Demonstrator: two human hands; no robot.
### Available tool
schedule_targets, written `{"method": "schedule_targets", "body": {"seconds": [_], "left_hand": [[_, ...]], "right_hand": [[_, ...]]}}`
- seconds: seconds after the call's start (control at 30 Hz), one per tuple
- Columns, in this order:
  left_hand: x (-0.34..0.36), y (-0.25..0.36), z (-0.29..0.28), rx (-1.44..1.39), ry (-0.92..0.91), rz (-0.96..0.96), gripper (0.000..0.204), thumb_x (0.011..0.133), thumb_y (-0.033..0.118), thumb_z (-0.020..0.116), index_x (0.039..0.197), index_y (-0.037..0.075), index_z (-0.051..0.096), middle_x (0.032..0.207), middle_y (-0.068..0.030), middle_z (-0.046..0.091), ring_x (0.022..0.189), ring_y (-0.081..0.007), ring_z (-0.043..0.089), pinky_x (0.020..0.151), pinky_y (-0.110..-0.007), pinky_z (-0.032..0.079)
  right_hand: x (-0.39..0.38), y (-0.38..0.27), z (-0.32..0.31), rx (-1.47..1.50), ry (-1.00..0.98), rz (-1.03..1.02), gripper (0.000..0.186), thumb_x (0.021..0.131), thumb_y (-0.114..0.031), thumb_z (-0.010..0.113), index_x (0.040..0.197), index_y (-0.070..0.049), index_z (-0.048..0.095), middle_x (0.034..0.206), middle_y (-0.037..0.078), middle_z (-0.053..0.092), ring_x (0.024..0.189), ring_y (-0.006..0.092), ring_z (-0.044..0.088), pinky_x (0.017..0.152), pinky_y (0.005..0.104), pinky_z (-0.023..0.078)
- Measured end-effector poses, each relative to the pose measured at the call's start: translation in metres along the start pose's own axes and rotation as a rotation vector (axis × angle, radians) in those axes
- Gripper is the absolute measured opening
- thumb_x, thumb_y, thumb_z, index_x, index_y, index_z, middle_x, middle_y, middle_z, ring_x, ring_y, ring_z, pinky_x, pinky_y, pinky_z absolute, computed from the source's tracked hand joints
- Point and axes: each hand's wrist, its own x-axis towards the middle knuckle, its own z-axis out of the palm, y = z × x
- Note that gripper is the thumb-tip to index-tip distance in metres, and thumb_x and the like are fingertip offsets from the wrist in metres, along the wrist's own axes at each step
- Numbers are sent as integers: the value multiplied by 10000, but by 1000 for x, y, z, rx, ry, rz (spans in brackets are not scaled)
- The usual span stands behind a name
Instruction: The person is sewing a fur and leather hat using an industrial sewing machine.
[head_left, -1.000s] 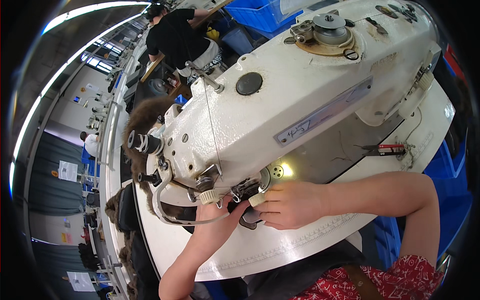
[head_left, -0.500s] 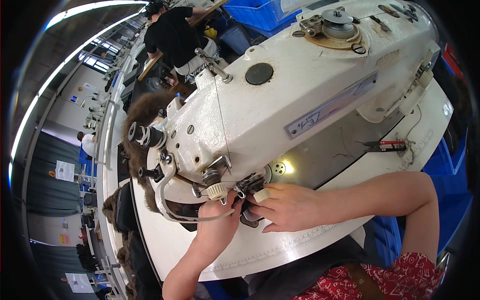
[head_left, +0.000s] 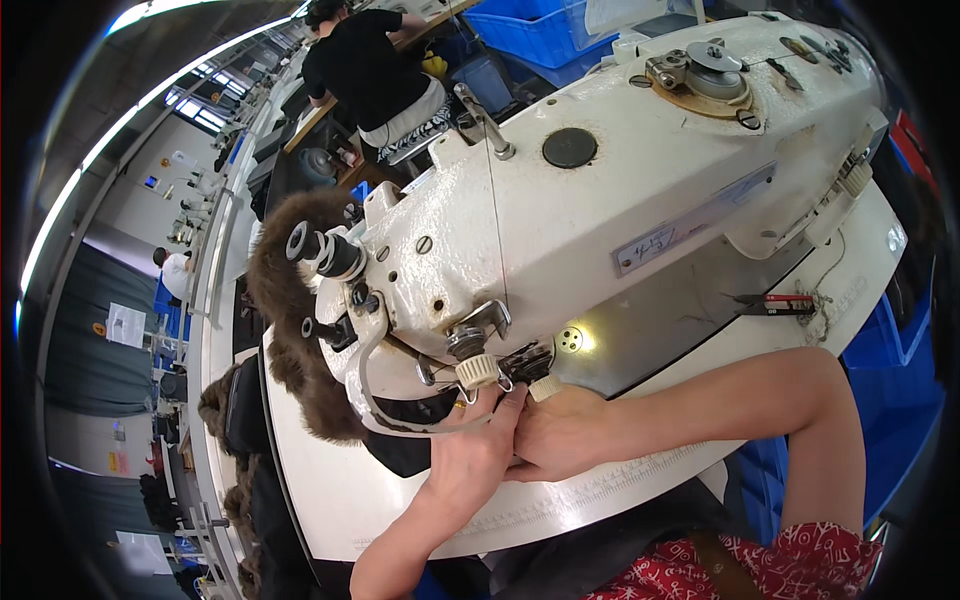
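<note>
A white sewing machine [head_left: 610, 200] fills the centre, with a thread running down to its tension knobs [head_left: 478, 368]. Beneath its head lies dark fabric [head_left: 395, 448]; brown fur [head_left: 300, 255] hangs beside it. My left hand [head_left: 470, 450] reaches up under the knobs, fingers bent and partly hidden by the machine. Against it from the right, my right hand [head_left: 560, 432] has its fingers tucked in below the head; what both grip is hidden. Red-and-black thread snips [head_left: 775, 304] rest on the white tabletop [head_left: 600, 500] to the right, by loose thread.
Blue bins [head_left: 890, 400] stand at the right and others [head_left: 530, 30] at the top. A co-worker in black [head_left: 365, 75] bends at a bench behind the machine, another person [head_left: 177, 277] is farther left. A row of workstations runs along the left.
The view has shifted, so the machine appears farther right. My hands have drawn closer together, the right fingers now lower and more hidden. More fur and dark fabric show at the machine's left.
</note>
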Motion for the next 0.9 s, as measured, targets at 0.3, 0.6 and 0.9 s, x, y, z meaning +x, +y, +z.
{"method": "schedule_targets", "body": {"seconds": [0.3,0.6,0.9], "left_hand": [[-15,9,7,264,-102,191,417,785,115,636,1156,-70,677,1058,-127,621,893,-218,675,720,-314,589],[-20,28,11,155,-97,64,520,769,87,633,1257,-92,640,1125,-148,595,881,-215,623,693,-302,566],[-23,35,17,103,-76,-37,534,798,56,626,1313,-86,613,1267,-176,609,888,-234,656,717,-312,583]], "right_hand": [[-40,-28,-59,-6,174,-197,168,902,-230,674,966,-79,709,818,38,638,812,233,660,567,371,521],[-34,36,-58,-341,91,0,232,759,-134,708,984,-84,721,782,4,575,801,219,581,650,342,508],[-33,28,-57,-325,178,41,161,769,-133,707,922,-101,744,783,6,574,820,218,574,688,352,498]]}}
